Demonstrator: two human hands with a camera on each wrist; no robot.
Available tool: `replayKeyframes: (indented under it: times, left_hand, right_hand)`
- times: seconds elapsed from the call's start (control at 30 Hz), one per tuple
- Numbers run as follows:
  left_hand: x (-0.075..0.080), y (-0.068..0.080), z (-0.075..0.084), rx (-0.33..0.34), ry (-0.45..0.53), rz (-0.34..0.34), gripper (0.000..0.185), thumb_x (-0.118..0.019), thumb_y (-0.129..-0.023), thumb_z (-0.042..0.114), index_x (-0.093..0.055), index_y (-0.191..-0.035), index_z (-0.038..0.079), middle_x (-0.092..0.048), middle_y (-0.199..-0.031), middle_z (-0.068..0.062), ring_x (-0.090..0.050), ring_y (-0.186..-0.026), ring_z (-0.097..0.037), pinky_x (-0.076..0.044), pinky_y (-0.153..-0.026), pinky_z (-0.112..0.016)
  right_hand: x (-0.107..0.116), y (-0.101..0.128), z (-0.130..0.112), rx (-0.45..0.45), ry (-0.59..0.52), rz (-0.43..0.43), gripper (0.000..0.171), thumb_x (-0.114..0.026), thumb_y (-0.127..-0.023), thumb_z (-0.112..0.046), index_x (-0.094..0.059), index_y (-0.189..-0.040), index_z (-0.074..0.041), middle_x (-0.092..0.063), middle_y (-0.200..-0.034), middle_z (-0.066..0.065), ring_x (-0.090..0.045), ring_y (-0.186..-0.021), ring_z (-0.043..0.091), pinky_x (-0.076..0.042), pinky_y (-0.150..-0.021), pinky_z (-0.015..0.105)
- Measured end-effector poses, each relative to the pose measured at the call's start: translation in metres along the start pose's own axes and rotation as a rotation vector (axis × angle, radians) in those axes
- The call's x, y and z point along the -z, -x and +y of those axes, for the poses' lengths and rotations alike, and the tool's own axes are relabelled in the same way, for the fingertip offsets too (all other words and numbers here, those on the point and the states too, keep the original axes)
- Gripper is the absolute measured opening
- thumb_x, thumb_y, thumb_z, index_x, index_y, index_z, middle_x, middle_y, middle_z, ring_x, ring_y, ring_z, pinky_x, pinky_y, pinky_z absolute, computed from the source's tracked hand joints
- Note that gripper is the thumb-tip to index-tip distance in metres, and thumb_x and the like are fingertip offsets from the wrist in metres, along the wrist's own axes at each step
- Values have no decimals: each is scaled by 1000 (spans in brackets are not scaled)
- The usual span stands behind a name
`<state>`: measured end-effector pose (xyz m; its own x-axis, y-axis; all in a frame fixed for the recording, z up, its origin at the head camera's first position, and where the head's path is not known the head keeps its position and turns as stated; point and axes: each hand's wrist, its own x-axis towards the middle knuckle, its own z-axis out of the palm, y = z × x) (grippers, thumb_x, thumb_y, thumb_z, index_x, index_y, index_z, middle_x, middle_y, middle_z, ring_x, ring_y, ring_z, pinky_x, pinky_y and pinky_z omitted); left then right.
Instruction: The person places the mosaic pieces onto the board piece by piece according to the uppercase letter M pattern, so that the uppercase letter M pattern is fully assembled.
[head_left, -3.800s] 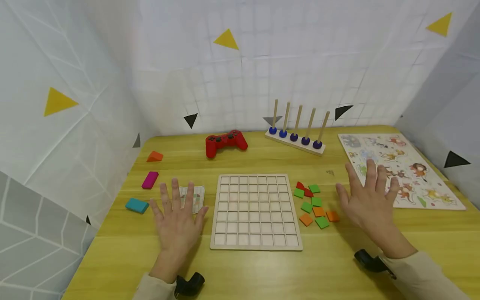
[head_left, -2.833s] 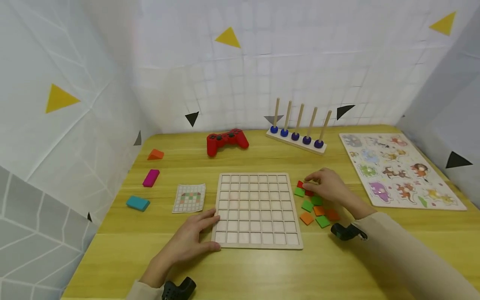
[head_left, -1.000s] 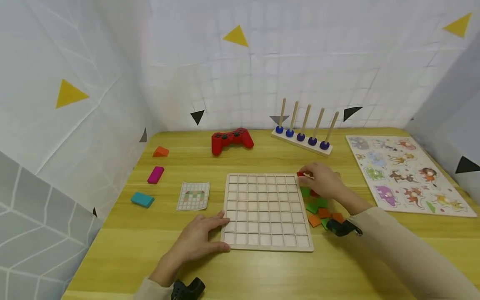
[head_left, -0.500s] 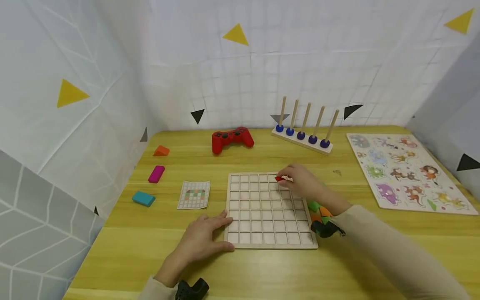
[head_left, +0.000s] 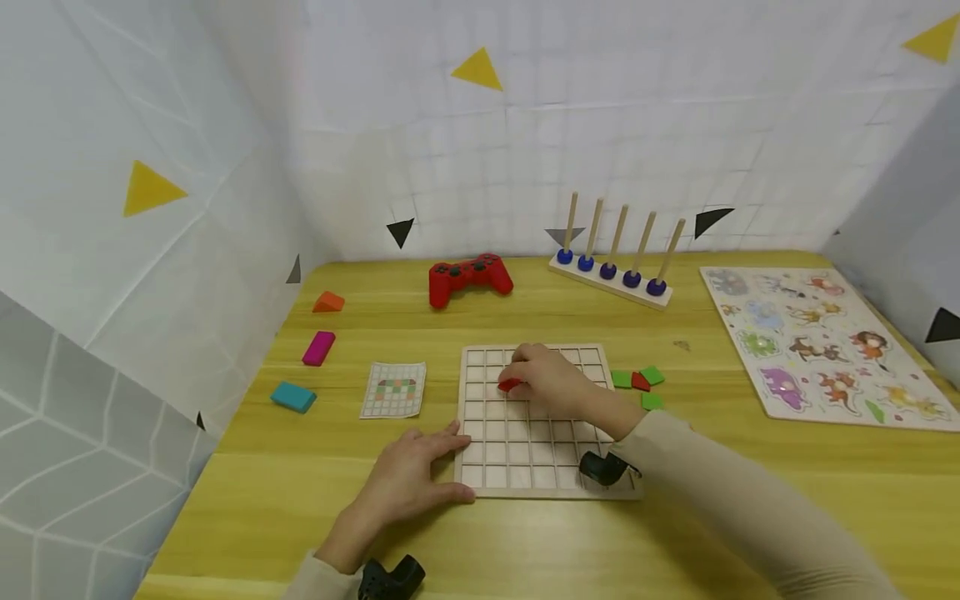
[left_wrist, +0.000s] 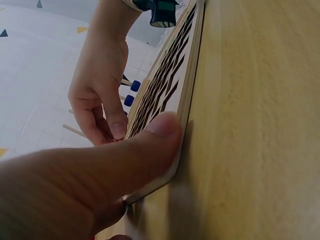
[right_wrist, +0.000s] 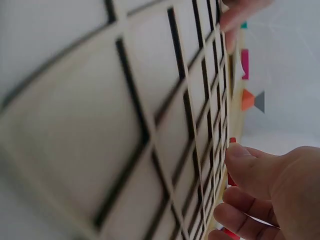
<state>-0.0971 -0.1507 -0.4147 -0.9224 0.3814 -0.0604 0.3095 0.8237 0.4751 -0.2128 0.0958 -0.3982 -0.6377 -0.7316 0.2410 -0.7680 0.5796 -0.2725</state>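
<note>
My right hand (head_left: 551, 382) pinches a small red tile (head_left: 509, 385) over the upper left part of a wooden grid board (head_left: 492, 476). In the left wrist view, the red tile (left_wrist: 118, 140) shows under the right fingertips, close to the board. My left hand (head_left: 408, 475) rests at the board's lower left edge, fingers fairly straight. Its thumb (left_wrist: 145, 145) lies across the corner rim. A card with a printed grid pattern (head_left: 393, 392) lies left of the board. Right of it are green tiles (head_left: 622, 379) and another red tile (head_left: 641, 382); the sleeve hides others.
A red game controller (head_left: 471, 279) and a peg stand (head_left: 611, 279) with blue beads are at the back. An animal puzzle board (head_left: 825, 358) lies at right. Teal (head_left: 293, 397), magenta (head_left: 318, 348) and orange (head_left: 328, 302) blocks line the table's left side.
Both hands were spread apart at first. The left moved to the board's edge and stayed. The right took a red tile from the scattered tiles and carried it leftward over the board.
</note>
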Motion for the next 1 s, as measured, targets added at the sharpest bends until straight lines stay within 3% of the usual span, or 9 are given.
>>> replayKeyframes:
  times: [0.23,0.4,0.53,0.8,1.0]
  left_hand:
    - [-1,0,-1,-9,-7,5,67,-77,-75,58,-63,-133,26,-51,-148,5,-46,-85,-11,-37,-70,-24]
    - [-1,0,-2,-6,-15,5,68,-77,-75,57,-63,-133,26,-51,-148,5,-44,-82,-10,-36,-68,-23]
    - [-1,0,-2,-1,-10,9,66,-78,-75,56,-63,-132,26,-52,-148,6,-45,-83,-11,-37,-69,-23]
    - [-2,1,-3,0,-15,4,68,-76,-75,59,-63,-133,27,-51,-149,5,-44,-81,-11,-35,-67,-22]
    - [-1,1,-3,8,-19,0,68,-76,-75,59,-62,-133,27,-50,-150,5,-41,-78,-11,-33,-66,-22]
  right_hand:
    - [-8,-8,-9,6,16,-26,22,-75,-86,-12,-75,-108,-12,-65,-102,9,-60,-92,24,-53,-80,38]
    - [-6,-7,-7,-70,-60,-44,29,-73,-88,-15,-72,-116,-10,-65,-108,11,-60,-97,25,-53,-84,40]
    - [-9,-7,-5,-121,-67,-47,26,-74,-88,-23,-75,-111,-10,-65,-107,9,-60,-95,24,-52,-83,40]
    - [-17,-8,-6,-78,-22,5,16,-78,-84,-20,-77,-99,-14,-66,-97,7,-59,-90,23,-51,-80,39]
    - [-17,-8,-6,-83,-16,1,25,-77,-86,-24,-76,-108,-14,-66,-101,9,-58,-91,23,-50,-78,39]
